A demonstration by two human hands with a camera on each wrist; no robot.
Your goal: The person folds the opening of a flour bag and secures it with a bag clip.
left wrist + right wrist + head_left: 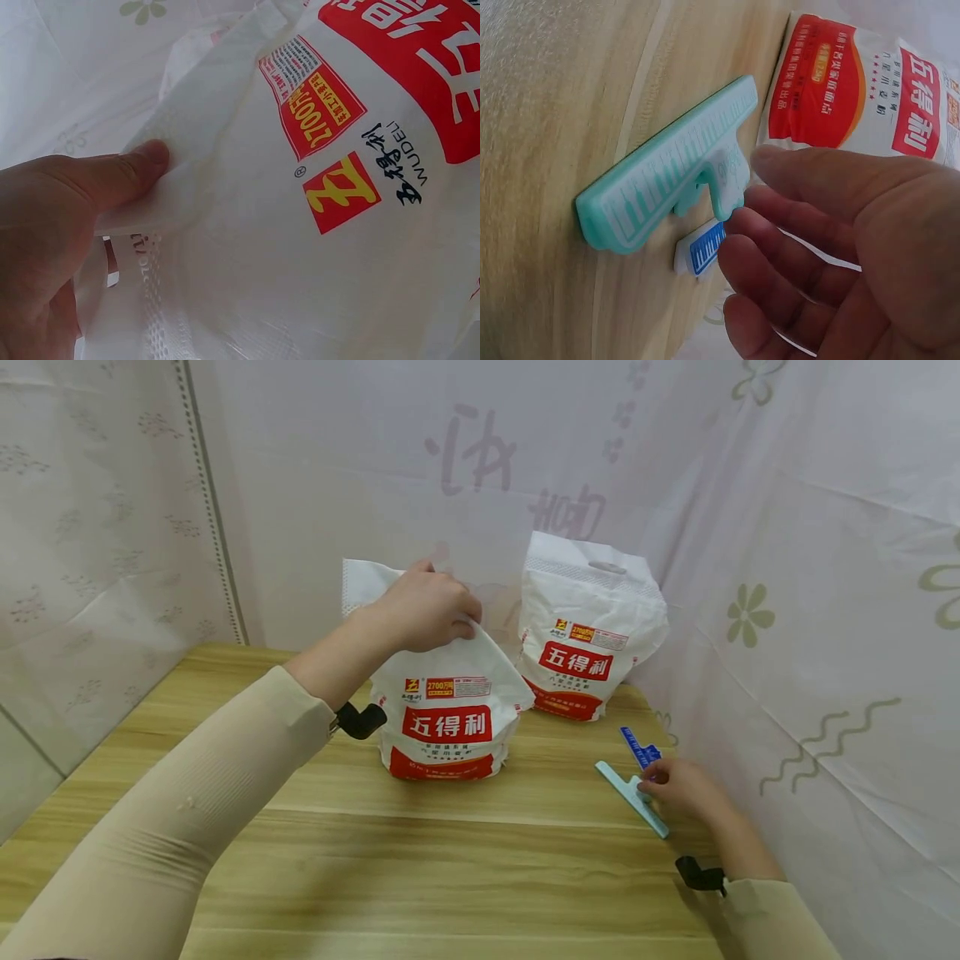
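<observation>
My left hand (431, 607) grips the folded top of a white flour bag (442, 672) with red labels, which stands upright on the table. In the left wrist view, the thumb presses on the white plastic (247, 210), and part of the fingers is hidden behind it. Over at the right, my right hand (686, 789) has its thumb and fingertips at the handle of a teal bag clip (667, 169), pinching it. A blue bag clip (637, 747) lies just beyond, partly covered by the teal clip and fingers in the right wrist view.
A second flour bag (592, 627) with a handle slot in its top stands behind to the right. The wooden table (450, 868) ends near a patterned curtain (825, 610) on the right side, and more curtain hangs behind.
</observation>
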